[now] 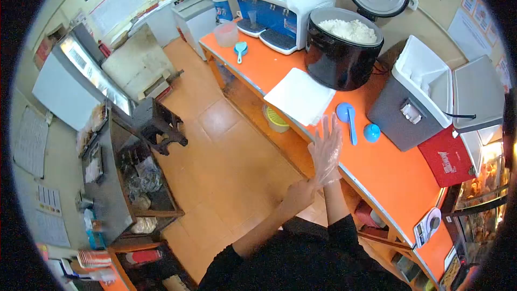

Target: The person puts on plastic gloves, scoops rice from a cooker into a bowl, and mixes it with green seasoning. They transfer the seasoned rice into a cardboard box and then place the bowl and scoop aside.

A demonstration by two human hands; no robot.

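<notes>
A clear plastic glove (328,168) covers my right hand (326,148), which is raised near the counter's front edge with its fingers stretched upward. At the wrist, my bare left hand (299,194) is closed on the cuff of this glove. Just beyond the gloved fingertips lies a stack of white paper sheets (299,96). To the right of them are a blue rice scoop (349,119) and a small blue cup-like mold (371,132). Behind the paper stands a black rice cooker (342,56) with its lid up and white rice (349,31) inside.
An orange counter (377,164) runs along my right. It bears a grey cooler box (412,99) with its lid open, a kitchen scale (427,227) and a drink dispenser (269,11). A black stool (159,124) and a dark shelf unit (116,172) stand to the left.
</notes>
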